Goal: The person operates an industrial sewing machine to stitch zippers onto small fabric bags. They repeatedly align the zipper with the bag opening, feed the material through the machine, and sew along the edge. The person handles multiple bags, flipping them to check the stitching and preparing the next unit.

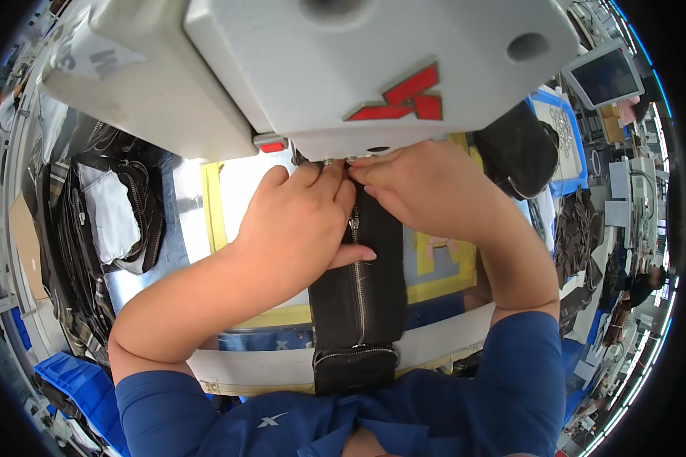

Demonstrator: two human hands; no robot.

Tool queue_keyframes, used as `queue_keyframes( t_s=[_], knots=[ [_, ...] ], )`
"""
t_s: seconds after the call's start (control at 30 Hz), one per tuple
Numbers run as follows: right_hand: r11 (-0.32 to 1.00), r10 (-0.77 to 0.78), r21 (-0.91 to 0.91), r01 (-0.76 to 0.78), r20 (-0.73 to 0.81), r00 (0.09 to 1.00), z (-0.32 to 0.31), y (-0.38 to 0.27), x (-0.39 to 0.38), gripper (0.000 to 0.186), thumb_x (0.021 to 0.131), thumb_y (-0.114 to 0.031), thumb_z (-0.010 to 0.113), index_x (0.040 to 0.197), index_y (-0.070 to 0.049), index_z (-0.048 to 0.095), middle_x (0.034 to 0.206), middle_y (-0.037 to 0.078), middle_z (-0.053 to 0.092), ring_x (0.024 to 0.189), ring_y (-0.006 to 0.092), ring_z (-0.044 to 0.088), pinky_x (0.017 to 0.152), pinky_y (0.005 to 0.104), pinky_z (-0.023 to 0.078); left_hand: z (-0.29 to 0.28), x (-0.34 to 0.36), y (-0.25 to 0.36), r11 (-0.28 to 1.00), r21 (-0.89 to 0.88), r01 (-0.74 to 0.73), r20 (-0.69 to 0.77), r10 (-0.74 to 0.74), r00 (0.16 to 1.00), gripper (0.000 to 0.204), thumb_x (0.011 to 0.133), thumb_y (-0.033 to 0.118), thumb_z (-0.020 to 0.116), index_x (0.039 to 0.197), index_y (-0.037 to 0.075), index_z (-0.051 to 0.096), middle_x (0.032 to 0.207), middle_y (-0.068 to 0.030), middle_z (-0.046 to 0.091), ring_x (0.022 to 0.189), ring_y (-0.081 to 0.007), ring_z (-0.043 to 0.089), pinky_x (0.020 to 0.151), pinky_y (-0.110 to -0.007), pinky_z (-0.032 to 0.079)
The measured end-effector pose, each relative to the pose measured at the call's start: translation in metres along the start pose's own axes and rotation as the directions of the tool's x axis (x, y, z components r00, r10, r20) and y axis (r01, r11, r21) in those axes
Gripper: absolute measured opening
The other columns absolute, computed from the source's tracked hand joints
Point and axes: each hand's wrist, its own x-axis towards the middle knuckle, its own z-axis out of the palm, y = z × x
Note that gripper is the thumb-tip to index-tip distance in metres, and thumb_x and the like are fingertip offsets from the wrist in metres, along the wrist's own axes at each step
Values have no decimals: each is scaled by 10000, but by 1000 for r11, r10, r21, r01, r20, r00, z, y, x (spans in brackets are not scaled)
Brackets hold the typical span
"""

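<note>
A black fabric bag piece (379,297) runs down the middle of the work surface, a metal zipper (360,293) along its length. Its near end hangs over the table edge as a small black zippered pouch (355,370). Over its far end sits the grey-white head of a sewing machine (305,84). My left hand (301,217) presses on the piece with fingers bent together, thumb lying across the zipper. My right hand (427,190) pinches the piece's far end beside the left fingertips. Both sets of fingertips are close under the machine head, which partly hides them.
Yellow tape (442,288) marks the work surface. Stacked black zippered pieces (80,236) lie at the left, above a blue crate (84,392). At the right are a black bag part (517,152), a blue-edged tray (560,137), dark fabric pieces (579,236) and a screen (604,75).
</note>
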Motion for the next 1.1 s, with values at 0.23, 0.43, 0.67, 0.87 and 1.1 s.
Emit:
queue_keyframes(
  t_s=[0.23,0.43,0.67,0.87,1.1],
  knots=[
    [1000,-7,5,7,-32,999,8,-3,0,254,953,-143,692,1166,-63,804,1226,55,805,966,264,784,776,397,631,-3,0,1,999,-20,37,40,-36,999,865,755,644,836,1251,-50,690,1356,-192,701,1100,-316,694,915,-405,544],
    [1000,5,-19,-6,-40,999,6,2,-8,266,953,-121,671,1180,-62,796,1263,55,794,962,264,786,763,391,631,3,0,-1,999,-44,-28,-52,26,998,877,751,625,852,1270,-62,689,1372,-203,690,1120,-326,686,938,-418,548],
    [1000,2,25,-1,-46,999,9,-3,-6,282,973,-148,671,1211,-61,794,1300,38,784,979,250,786,749,382,629,1,-2,0,999,-36,2,1,-2,1000,897,751,631,852,1284,-72,686,1399,-213,679,1133,-326,685,928,-421,546],
    [1000,-14,23,16,-78,997,14,-3,-13,294,1003,-164,645,1237,-59,788,1313,32,781,991,237,787,753,389,629,-2,-2,2,1000,-16,4,12,-4,1000,906,745,622,861,1294,-77,684,1417,-218,668,1149,-325,681,944,-425,539],
    [999,-21,-27,20,-32,999,14,-1,-12,308,965,-112,606,1216,-55,775,1240,46,792,1007,274,785,752,422,629,-3,-1,1,999,-34,-29,27,30,999,982,728,598,889,1367,-106,640,1491,-273,614,1363,-404,607,1150,-483,465]
  ],
)
